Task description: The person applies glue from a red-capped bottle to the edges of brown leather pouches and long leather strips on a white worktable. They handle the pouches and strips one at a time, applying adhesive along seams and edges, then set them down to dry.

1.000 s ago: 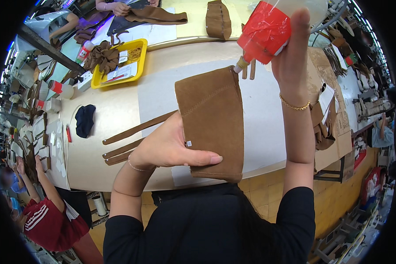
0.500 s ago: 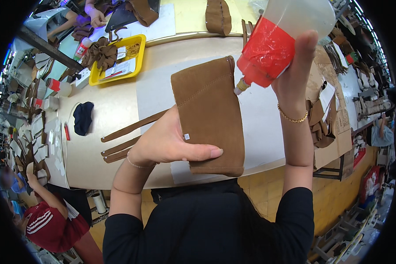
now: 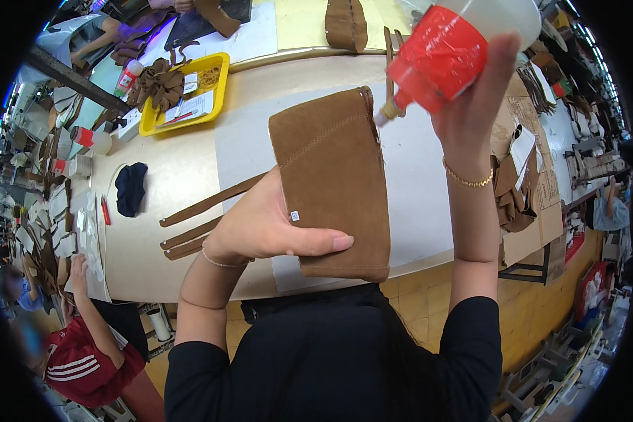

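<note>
My left hand (image 3: 267,228) is closed on a brown suede-like leather piece (image 3: 334,169), thumb on top and fingers hidden underneath. A stitched seam crosses the upper part of the piece, and a small white tag sits at its left edge. In my right hand (image 3: 478,105) is a squeeze bottle (image 3: 446,53) with a red band and translucent body, tipped nozzle-down. The nozzle tip hangs beside the upper right edge of the leather, a little apart from it. Brown leather straps (image 3: 197,235) lie on the table to the left of my left hand.
A yellow tray (image 3: 221,98) at the back left holds leather scraps, rubber bands and paper. A dark blue cloth (image 3: 131,190) and a red pen (image 3: 105,210) lie at left. Leather pieces (image 3: 517,190) rest at right. A co-worker in a red shirt (image 3: 91,362) works at lower left.
The bottle's nozzle has lifted slightly up and away from the leather edge. The leather piece has shifted a little. At lower left, the co-worker's arm has moved.
</note>
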